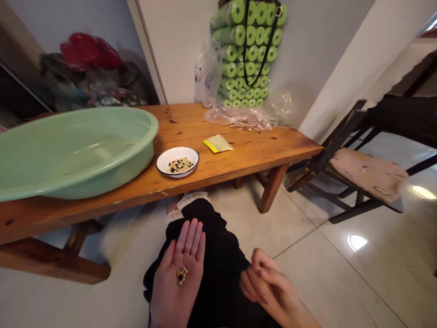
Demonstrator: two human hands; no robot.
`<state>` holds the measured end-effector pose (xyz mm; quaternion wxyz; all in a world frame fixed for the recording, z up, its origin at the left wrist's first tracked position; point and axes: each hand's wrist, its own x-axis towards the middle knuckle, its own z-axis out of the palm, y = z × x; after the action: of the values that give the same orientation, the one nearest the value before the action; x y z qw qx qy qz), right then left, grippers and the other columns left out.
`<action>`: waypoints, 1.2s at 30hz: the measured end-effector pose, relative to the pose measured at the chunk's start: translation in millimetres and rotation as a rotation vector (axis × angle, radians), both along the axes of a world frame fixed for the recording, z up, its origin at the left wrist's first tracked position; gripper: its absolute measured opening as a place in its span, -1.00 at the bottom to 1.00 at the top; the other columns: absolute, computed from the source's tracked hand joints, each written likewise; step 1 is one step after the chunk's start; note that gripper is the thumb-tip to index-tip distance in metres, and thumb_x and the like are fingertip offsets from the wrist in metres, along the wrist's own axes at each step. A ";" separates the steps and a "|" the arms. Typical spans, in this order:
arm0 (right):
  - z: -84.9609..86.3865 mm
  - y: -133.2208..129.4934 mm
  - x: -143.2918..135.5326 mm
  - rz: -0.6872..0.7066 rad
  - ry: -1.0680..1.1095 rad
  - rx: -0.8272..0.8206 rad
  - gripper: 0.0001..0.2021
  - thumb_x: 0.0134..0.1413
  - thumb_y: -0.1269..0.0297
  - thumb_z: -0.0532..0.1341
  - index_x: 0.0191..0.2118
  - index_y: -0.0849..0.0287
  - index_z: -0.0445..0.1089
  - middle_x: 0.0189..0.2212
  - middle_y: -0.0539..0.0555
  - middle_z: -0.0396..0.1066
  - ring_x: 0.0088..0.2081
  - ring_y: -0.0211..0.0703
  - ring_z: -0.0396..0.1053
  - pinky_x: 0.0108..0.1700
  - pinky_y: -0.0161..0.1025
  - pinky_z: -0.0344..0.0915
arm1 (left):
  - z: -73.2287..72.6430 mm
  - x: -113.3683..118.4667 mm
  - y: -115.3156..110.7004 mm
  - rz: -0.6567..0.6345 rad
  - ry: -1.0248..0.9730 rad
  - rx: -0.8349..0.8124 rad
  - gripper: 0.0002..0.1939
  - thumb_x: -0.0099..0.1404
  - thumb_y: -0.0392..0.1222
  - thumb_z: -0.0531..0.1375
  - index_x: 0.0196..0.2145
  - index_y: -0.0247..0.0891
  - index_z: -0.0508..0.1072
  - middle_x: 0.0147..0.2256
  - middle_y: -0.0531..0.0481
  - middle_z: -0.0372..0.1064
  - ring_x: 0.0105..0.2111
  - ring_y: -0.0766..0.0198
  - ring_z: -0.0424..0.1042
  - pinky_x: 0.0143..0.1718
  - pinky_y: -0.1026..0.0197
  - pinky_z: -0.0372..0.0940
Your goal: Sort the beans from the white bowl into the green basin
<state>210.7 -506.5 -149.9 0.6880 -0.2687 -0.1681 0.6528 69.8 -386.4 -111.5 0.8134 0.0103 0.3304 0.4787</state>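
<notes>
Lying in left hand [188, 263]: pellets [182, 275]

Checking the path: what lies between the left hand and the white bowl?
Between the left hand and the white bowl, the head view shows black clothing, white lace and the wooden bench edge.

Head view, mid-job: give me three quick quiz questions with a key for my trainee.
1. What lies in the open left hand? A) a spoon; B) a cluster of small pieces; C) nothing.
2. True or false: the white bowl stands inside the green basin.
3. Fill in: the small packet on the wooden bench has a ____ strip along one edge.

Key: 1. B. 2. False; the bowl stands on the bench beside the basin. 3. Yellow.
</notes>
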 end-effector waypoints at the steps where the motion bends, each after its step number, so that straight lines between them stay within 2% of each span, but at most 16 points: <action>1: 5.8 17.5 -11.4 -0.011 0.022 0.049 -0.92 0.06 0.23 0.19 -0.37 0.09 0.32 -0.76 -0.17 -0.03 -0.64 -0.34 -0.06 -0.50 -0.31 -0.05 | -2.2 -2.8 0.8 0.005 0.005 0.001 -0.53 0.42 -0.23 -0.15 0.23 -0.39 0.15 0.06 -0.25 0.38 0.04 0.14 0.39 -0.01 0.10 0.40; 3: 17.9 47.5 -28.6 0.025 0.015 0.090 -0.93 0.01 0.25 0.17 -0.40 0.10 0.27 -0.70 -0.16 -0.03 -0.61 -0.33 -0.04 -0.49 -0.31 -0.06 | -6.7 -9.7 2.5 0.016 0.002 -0.001 -0.52 0.43 -0.23 -0.16 0.24 -0.35 0.15 0.08 -0.21 0.37 0.07 0.16 0.36 0.01 0.12 0.38; 5: 28.0 69.6 -37.9 0.099 -0.045 0.105 -0.94 -0.02 0.28 0.14 -0.42 0.12 0.24 -0.66 -0.14 0.00 -0.59 -0.33 -0.02 -0.48 -0.30 -0.06 | -11.5 -17.5 3.8 0.013 -0.021 -0.013 -0.52 0.43 -0.22 -0.19 0.25 -0.23 0.14 0.10 -0.13 0.35 0.10 0.21 0.33 0.03 0.16 0.36; 7: 33.4 84.6 -41.7 0.174 -0.100 0.111 -0.96 -0.04 0.31 0.12 -0.43 0.14 0.24 -0.65 -0.13 0.03 -0.59 -0.33 -0.01 -0.48 -0.29 -0.06 | -17.3 -24.7 4.4 0.005 -0.052 -0.027 -0.50 0.43 -0.23 -0.23 0.26 -0.09 0.13 0.12 -0.04 0.34 0.13 0.26 0.28 0.05 0.20 0.34; 9: 34.4 94.7 -43.5 0.223 -0.137 0.117 -0.96 -0.05 0.32 0.10 -0.44 0.15 0.23 -0.65 -0.13 0.03 -0.60 -0.34 0.00 -0.48 -0.29 -0.07 | -23.9 -30.0 4.6 0.001 -0.091 -0.033 -0.48 0.42 -0.25 -0.25 0.27 -0.03 0.09 0.13 -0.02 0.32 0.15 0.28 0.25 0.07 0.22 0.32; 13: 36.1 109.0 -44.6 0.251 -0.256 0.127 -0.88 0.06 0.28 0.05 -0.46 0.13 0.13 -0.64 -0.14 -0.02 -0.58 -0.34 -0.05 -0.47 -0.30 -0.06 | -34.6 -31.2 5.5 0.059 -0.141 -0.032 -0.48 0.43 -0.21 -0.21 0.31 -0.19 -0.03 0.11 -0.20 0.33 0.10 0.17 0.31 0.03 0.14 0.35; 17: 58.1 128.7 -31.3 0.244 -0.421 0.179 -0.79 0.17 0.23 0.01 -0.48 0.12 0.07 -0.64 -0.17 -0.13 -0.57 -0.34 -0.13 -0.47 -0.32 -0.06 | -34.7 -26.2 7.6 0.134 -0.140 -0.073 -0.47 0.42 -0.23 -0.18 0.30 -0.42 -0.02 0.07 -0.36 0.35 0.08 0.09 0.34 0.03 0.07 0.36; 21: 92.9 175.1 -3.5 0.108 -0.638 0.294 -0.81 0.22 0.21 0.03 -0.40 0.13 0.18 -0.62 -0.16 -0.02 -0.55 -0.33 -0.03 -0.44 -0.32 0.00 | -31.9 -24.7 7.3 0.159 -0.142 -0.083 -0.49 0.41 -0.26 -0.15 0.28 -0.42 0.04 0.10 -0.34 0.33 0.11 0.09 0.31 0.07 0.06 0.32; 24: 107.6 225.9 11.4 -0.059 -0.824 0.359 -0.84 0.18 0.28 0.04 -0.41 0.15 0.24 -0.61 -0.12 0.12 -0.50 -0.31 0.11 -0.35 -0.30 0.08 | -32.6 -26.3 7.2 0.158 -0.160 -0.090 -0.48 0.41 -0.24 -0.14 0.28 -0.42 0.04 0.12 -0.33 0.31 0.13 0.11 0.29 0.12 0.08 0.28; 27: 104.6 268.4 12.4 -0.177 -1.019 0.385 -0.80 0.09 0.35 0.07 -0.52 0.18 0.30 -0.50 -0.03 0.26 -0.37 -0.26 0.25 -0.17 -0.23 0.16 | -34.6 -28.6 9.1 0.163 -0.174 -0.087 -0.48 0.41 -0.23 -0.15 0.28 -0.44 0.05 0.11 -0.32 0.31 0.13 0.11 0.29 0.12 0.08 0.28; 29: 96.1 284.7 8.2 -0.245 -1.148 0.386 -0.80 0.03 0.37 0.10 -0.57 0.19 0.36 -0.40 0.02 0.32 -0.23 -0.19 0.29 -0.02 -0.18 0.13 | -35.8 -29.9 11.3 0.177 -0.165 -0.100 -0.49 0.42 -0.22 -0.16 0.27 -0.44 0.06 0.10 -0.32 0.33 0.12 0.11 0.31 0.11 0.08 0.29; 33: 83.2 295.2 2.3 -0.391 -1.310 0.351 -0.80 0.00 0.36 0.14 -0.57 0.16 0.43 -0.17 0.06 0.34 0.00 -0.07 0.23 0.17 -0.07 -0.02 | -35.8 -31.4 16.6 0.182 -0.146 -0.129 -0.50 0.43 -0.22 -0.18 0.25 -0.43 0.10 0.07 -0.29 0.37 0.09 0.11 0.35 0.10 0.08 0.31; 36: 88.0 286.5 3.7 -0.443 -1.343 0.335 -0.81 0.05 0.34 0.15 -0.52 0.16 0.44 -0.18 0.07 0.37 -0.02 -0.08 0.27 0.15 -0.08 0.04 | -32.1 -31.1 20.9 0.172 -0.153 -0.128 -0.50 0.43 -0.21 -0.18 0.24 -0.44 0.14 0.06 -0.29 0.39 0.08 0.10 0.37 0.06 0.09 0.34</action>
<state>214.4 -220.0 -61.9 0.5844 -0.5303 -0.5937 0.1576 38.7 -365.6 -143.6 0.7910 -0.1066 0.2971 0.5240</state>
